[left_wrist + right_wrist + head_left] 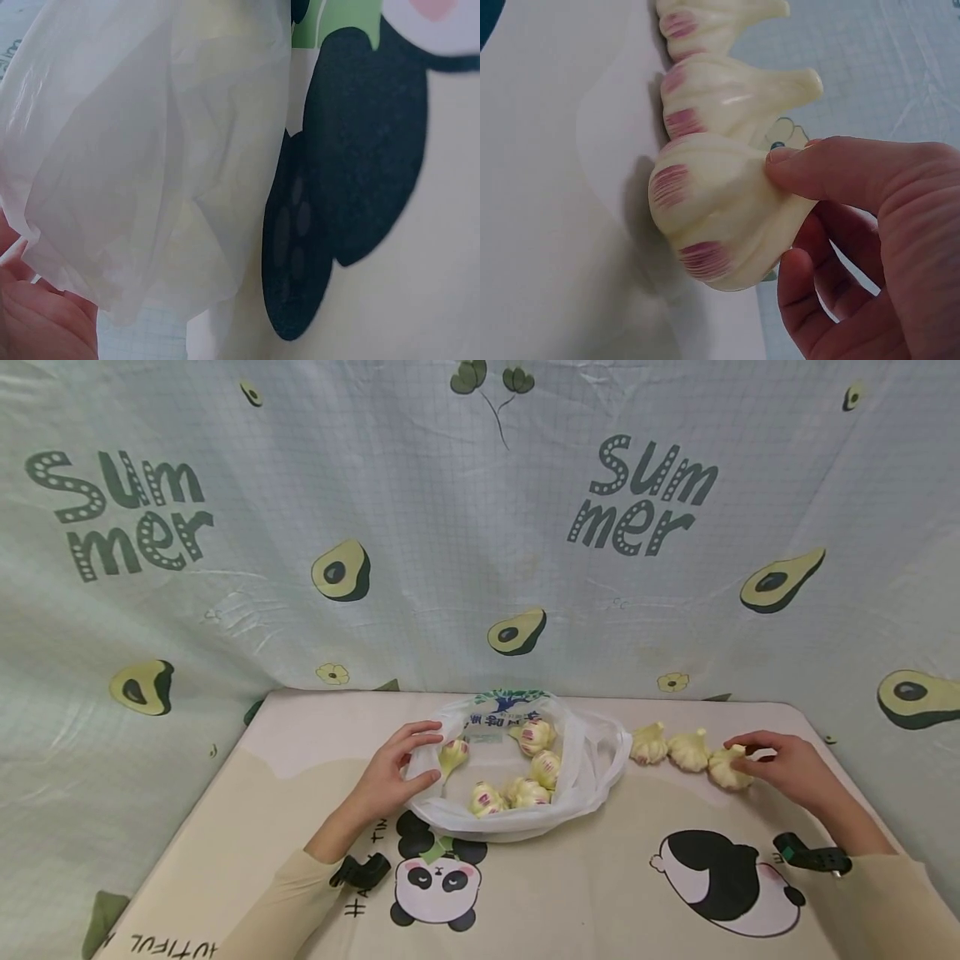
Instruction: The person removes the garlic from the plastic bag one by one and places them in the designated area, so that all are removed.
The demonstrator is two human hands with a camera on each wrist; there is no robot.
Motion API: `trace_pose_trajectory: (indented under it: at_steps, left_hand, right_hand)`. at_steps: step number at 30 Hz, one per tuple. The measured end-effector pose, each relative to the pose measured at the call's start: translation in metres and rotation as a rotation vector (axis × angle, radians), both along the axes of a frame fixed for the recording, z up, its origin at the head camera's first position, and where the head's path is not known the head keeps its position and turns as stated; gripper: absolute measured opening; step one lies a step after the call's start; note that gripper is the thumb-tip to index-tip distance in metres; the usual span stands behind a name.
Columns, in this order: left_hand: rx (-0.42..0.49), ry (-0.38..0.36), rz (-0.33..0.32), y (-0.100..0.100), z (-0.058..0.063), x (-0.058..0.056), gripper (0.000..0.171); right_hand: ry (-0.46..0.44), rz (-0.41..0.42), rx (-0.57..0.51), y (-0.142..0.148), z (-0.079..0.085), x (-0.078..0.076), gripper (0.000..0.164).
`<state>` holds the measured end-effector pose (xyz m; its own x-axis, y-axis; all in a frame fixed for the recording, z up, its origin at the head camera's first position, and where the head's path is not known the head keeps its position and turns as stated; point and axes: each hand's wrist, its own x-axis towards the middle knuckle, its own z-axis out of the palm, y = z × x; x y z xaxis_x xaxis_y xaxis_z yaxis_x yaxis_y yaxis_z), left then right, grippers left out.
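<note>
In the head view, a white plastic bag (517, 824) lies with its mouth spread, showing several garlic bulbs (536, 737) inside. My left hand (393, 770) holds the bag's left rim between thumb and fingers; the left wrist view shows the crinkled plastic (142, 172) hiding part of that hand (45, 319). Over at the right, my right hand (787, 766) pinches a pale garlic bulb (726, 768) by its stem. Seen from the right wrist, the thumb presses on the neck of this purple-streaked bulb (712, 217), which stands at the near end of a row.
Two more garlic bulbs (687, 750) sit in line between the bag and my right hand. The table (585, 893) has a cloth printed with pandas. Behind it hangs a pale curtain (435, 527) with avocado prints.
</note>
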<state>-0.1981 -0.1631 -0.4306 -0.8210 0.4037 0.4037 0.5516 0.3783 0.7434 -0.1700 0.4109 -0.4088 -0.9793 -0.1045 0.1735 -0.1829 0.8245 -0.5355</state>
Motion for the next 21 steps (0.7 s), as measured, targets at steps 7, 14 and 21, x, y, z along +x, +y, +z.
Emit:
trace_pose_trajectory:
  at_steps: [7, 14, 21]
  left_hand:
    - [-0.007, -0.004, -0.014, 0.006, 0.028, 0.015, 0.04]
    - [0.001, -0.001, -0.006, 0.002, 0.005, 0.003, 0.043]
    - [0.023, 0.02, -0.026, -0.004, -0.002, -0.002, 0.042]
  right_hand:
    - [-0.029, 0.006, -0.029, -0.009, 0.001, 0.002, 0.029]
    - [0.009, 0.018, 0.01, -0.011, 0.0, 0.004, 0.032]
    - [0.005, 0.046, -0.026, -0.009, 0.003, 0.009, 0.038]
